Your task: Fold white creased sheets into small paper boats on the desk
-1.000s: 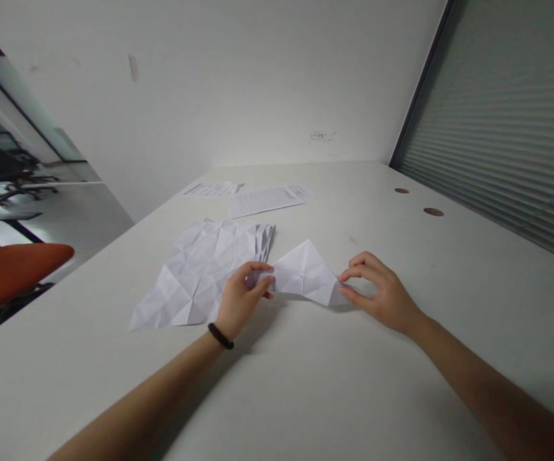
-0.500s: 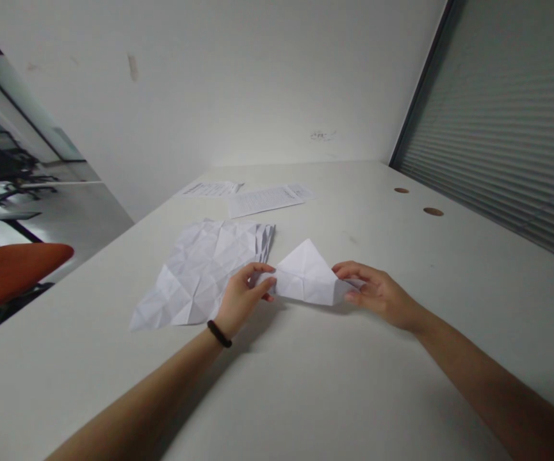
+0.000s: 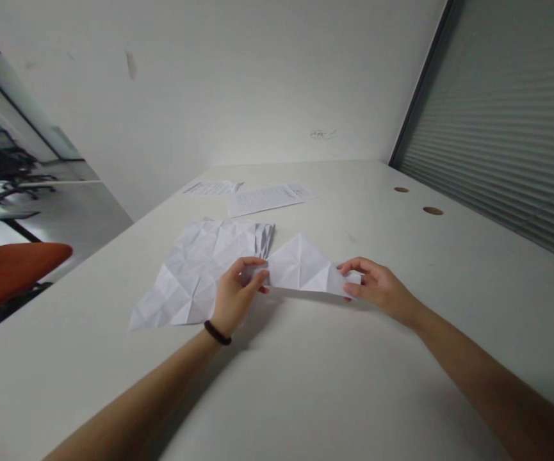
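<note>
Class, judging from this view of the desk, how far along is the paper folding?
Done: the small sheet already carries many creases, as does the larger creased sheet lying flat beside it. In hand: the left hand and right hand pinch the small sheet's opposite ends, lifting it slightly. Left: no finished shape shows; it is only partly folded.

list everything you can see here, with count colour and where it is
folded paper: 1, white, held between both hands above the table
creased sheets: a stack, count unclear, white, on the table beside the left hand
printed sheets: about 3, white, far end of the table
table: 1, white
round caps: 2, brown, table's right side
chair: 1, orange, left of the table
blind: 1, grey, right
wristband: 1, black, left wrist
left hand: pinches the paper's left end
right hand: pinches its right end
</note>
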